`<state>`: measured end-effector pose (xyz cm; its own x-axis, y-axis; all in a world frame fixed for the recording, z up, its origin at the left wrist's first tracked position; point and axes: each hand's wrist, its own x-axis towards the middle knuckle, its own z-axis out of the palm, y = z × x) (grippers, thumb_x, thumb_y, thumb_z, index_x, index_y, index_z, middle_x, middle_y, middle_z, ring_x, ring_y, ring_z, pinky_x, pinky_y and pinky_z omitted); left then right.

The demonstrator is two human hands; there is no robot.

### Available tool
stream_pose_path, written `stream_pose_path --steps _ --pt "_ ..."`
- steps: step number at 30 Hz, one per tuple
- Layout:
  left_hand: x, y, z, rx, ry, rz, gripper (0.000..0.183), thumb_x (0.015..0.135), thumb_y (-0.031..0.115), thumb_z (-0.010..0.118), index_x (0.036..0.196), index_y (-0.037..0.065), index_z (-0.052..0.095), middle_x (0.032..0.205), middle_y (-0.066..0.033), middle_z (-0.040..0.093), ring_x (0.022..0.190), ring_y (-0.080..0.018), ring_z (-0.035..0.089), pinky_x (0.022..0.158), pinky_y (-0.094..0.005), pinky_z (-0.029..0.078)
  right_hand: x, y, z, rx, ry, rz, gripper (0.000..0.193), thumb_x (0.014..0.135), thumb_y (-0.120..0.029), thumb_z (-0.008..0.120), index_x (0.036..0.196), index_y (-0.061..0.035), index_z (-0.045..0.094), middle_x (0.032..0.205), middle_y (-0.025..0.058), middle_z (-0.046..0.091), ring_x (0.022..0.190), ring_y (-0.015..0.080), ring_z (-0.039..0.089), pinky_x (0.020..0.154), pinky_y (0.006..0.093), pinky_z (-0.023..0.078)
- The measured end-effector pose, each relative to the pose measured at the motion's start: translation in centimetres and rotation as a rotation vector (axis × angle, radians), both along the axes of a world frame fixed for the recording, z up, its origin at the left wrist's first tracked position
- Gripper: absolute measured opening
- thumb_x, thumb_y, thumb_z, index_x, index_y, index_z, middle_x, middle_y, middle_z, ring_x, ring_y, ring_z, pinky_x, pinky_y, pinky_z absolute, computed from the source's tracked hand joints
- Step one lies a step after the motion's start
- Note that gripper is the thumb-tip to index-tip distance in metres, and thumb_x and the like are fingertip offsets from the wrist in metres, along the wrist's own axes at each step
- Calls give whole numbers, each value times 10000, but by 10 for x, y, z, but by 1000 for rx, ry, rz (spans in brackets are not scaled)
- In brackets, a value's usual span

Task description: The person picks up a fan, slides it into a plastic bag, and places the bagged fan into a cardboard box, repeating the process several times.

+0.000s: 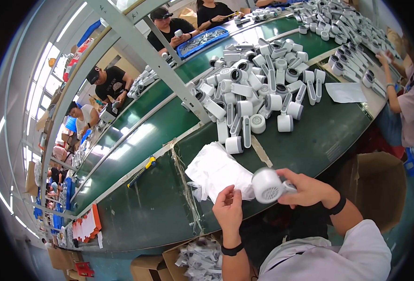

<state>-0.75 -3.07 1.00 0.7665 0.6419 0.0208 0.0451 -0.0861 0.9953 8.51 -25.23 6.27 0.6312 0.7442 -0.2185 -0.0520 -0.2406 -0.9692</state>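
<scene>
In my right hand (307, 189) is a white handheld fan (267, 186), gripped by its handle, with its round slotted grille turned down and toward me. My left hand (228, 206) is just left of the fan's head, fingers loosely bent and apart, with nothing visible in them. Beyond it, a stack of thin white plastic bags (216, 168) lies on the green worktable (146, 215), close to its near edge. A large heap of similar white and grey fans (258, 89) lies past the bags, some with dark ring-shaped ends.
A yellow-handled tool (150, 162) lies by the table's dividing strip. Orange-and-white flat boxes (87, 225) are at the left end. Cardboard boxes (375, 187) stand at right and below, one holding bagged pieces (200, 257). A metal post (160, 61) rises from the table. Co-workers sit along the line.
</scene>
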Motion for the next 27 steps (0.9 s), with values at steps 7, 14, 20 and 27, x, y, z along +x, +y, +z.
stream_pose_path --steps 7,14,20,27 --pt "-4 4 3 34 16 -65 256 823 -19 710 1072 -43 659 857 -26 638 736 -74 589 656 -203 482 17 15 2 -354 40 370 943 923 -355 600 1537 -121 -75 917 100 674 589 171 639 585 293 535" --pt "-14 15 7 163 -47 -195 220 807 -40 671 1024 -1 672 875 -38 645 753 -105 594 645 -230 474 24 33 -3 -348 82 445 767 922 -406 543 1550 -211 149 827 75 626 541 169 605 542 296 522" --pt "-9 0 2 390 -149 -77 234 763 -83 632 981 -3 667 866 -96 641 760 -171 615 696 -259 484 6 39 -10 -302 59 183 722 931 -407 543 1519 -159 207 819 102 655 566 177 633 588 318 534" --pt "-7 -11 17 723 -238 0 280 729 -88 599 979 13 674 859 -126 632 779 -273 632 711 -324 506 -7 48 1 -399 -85 173 727 923 -437 547 1494 -103 244 779 150 676 621 253 679 671 371 537"
